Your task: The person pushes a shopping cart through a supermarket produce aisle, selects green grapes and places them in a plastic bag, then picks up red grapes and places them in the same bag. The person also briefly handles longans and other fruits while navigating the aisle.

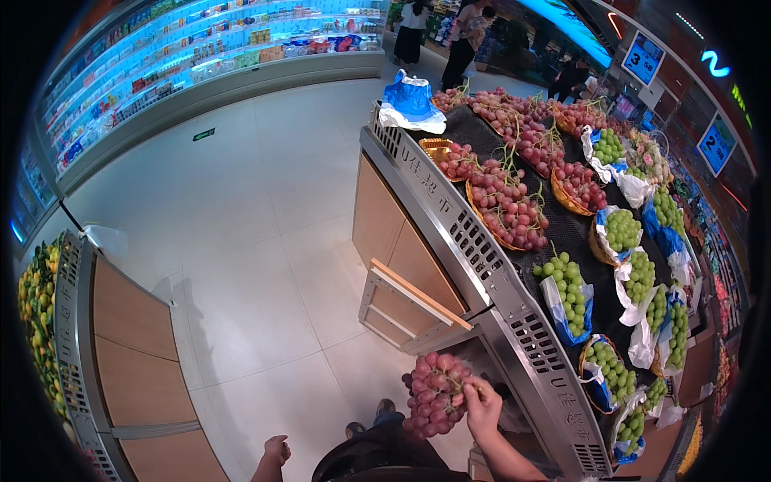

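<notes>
A bunch of red grapes (435, 394) hangs from my right hand (482, 410), whose fingers pinch its stem. The bunch is held above the floor, in front of my legs and beside the open cabinet under the fruit stand (430, 187). Lower and to the left, my left hand (277, 449) hangs over the floor with its fingers partly curled. I see nothing in it, though its palm is hidden. On the stand's black mat, red grapes (509, 202) lie in shallow baskets. Nearer to me are green grapes (566, 289) in blue and white wrappers.
A cabinet door (409, 307) juts out over the floor. Another stand with yellow-green fruit (39, 319) is at left. A crumpled blue and white wrapper (412, 102) lies on the stand's far corner. Beyond are a lit refrigerated case (241, 72) and several people (464, 48).
</notes>
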Demonstrator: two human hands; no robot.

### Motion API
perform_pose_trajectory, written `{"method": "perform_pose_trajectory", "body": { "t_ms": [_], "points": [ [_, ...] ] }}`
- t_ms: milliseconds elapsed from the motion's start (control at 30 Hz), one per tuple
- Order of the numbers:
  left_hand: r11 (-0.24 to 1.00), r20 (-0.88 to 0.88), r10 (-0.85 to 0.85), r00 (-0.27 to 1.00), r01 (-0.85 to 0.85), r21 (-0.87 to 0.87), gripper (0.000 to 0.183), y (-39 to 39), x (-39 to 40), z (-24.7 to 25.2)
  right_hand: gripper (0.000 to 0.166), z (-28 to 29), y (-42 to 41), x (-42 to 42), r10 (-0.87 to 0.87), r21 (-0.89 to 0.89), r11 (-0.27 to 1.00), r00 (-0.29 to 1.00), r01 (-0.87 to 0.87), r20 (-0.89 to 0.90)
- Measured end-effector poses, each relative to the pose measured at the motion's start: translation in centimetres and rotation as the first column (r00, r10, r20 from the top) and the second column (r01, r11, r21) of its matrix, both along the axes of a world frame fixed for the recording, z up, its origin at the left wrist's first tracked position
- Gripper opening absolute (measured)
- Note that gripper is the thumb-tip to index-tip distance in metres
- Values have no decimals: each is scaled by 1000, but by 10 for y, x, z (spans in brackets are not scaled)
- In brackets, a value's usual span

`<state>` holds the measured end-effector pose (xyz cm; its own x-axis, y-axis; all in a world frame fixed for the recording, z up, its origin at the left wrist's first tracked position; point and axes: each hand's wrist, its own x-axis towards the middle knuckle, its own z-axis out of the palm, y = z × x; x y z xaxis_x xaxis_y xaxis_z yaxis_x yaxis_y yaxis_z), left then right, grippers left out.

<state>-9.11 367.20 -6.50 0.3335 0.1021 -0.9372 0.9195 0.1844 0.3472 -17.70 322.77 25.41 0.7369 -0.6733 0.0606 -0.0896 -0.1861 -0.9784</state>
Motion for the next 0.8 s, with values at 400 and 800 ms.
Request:
{"method": "perform_pose_trajectory", "body": {
  "t_ms": [400, 800],
  "points": [
    [965, 210, -255, 944, 262, -3, 20, -28, 261, 59, 17, 181, -97, 320, 48, -150, 988, 897, 21, 439],
    [938, -8, -336, 942, 336, 86, 21, 6, 463, -12, 13, 258, -275, 702, -82, -119, 962, 672, 248, 736]
  ]
}}
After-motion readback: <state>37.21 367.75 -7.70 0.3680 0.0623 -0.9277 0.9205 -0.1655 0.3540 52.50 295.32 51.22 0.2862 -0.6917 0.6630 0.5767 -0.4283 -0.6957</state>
